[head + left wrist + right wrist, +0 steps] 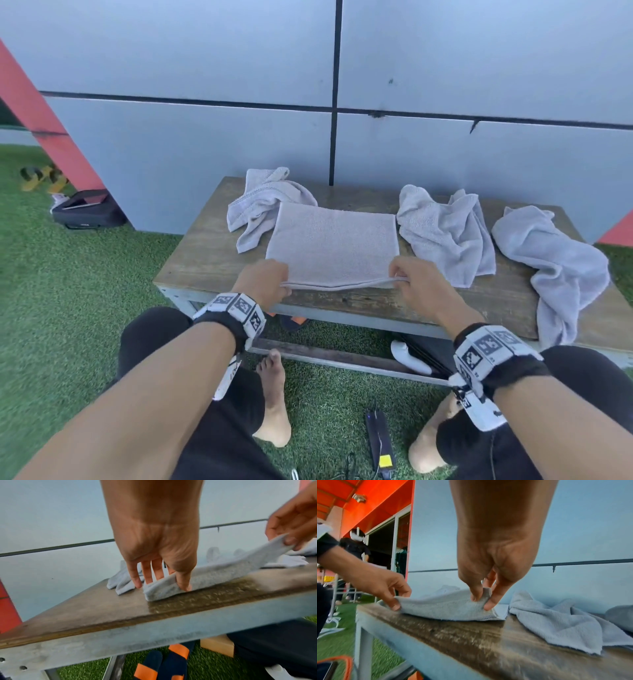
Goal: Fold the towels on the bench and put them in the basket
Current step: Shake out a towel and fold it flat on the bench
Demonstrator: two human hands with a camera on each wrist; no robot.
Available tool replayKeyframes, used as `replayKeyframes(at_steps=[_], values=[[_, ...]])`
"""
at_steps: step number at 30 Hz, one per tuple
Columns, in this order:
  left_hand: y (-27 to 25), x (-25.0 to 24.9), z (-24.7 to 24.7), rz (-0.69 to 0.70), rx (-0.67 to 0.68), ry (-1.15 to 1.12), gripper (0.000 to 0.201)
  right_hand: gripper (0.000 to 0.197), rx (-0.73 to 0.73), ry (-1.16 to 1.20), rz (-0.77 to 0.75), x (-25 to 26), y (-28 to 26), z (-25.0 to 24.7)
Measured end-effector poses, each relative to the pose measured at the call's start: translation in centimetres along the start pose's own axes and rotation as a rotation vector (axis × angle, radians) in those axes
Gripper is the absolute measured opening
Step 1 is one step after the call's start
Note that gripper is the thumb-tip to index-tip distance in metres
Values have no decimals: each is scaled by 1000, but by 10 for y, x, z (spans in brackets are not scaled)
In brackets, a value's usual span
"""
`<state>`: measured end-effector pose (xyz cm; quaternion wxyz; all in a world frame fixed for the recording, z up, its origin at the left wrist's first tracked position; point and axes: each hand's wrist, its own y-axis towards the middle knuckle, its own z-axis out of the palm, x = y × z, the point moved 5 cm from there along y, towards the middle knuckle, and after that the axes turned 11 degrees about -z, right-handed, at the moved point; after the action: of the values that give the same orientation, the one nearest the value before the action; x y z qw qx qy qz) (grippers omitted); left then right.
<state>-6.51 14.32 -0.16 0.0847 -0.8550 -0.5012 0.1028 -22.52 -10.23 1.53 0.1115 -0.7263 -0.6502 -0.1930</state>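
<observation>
A grey towel (332, 240) lies flat and squared in the middle of the wooden bench (202, 260). My left hand (270, 281) pinches its near left corner (159, 589). My right hand (407, 277) pinches its near right corner (481, 597), lifted slightly off the wood. Three more grey towels lie crumpled: one at the back left (260, 205), one right of the flat towel (448, 233), one at the far right (555, 267) hanging over the front edge. No basket shows in any view.
A grey panelled wall (239, 102) stands right behind the bench. Green turf (68, 291) surrounds it, with a black case (89, 209) and sandals (44, 178) at left. My bare foot (274, 394) and a black device (380, 442) are on the turf below. Another person (358, 545) stands far left.
</observation>
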Motion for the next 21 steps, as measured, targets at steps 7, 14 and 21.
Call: replayKeyframes(at_steps=[7,14,21], values=[[-4,26,-44,36,146,-235,29,19,213,4,20,-4,7,-35],[-9,31,-58,26,373,-200,20,12,465,203,87,-5,0,-61],[29,43,-60,-89,238,-378,17,8,117,155,141,-31,39,-57]])
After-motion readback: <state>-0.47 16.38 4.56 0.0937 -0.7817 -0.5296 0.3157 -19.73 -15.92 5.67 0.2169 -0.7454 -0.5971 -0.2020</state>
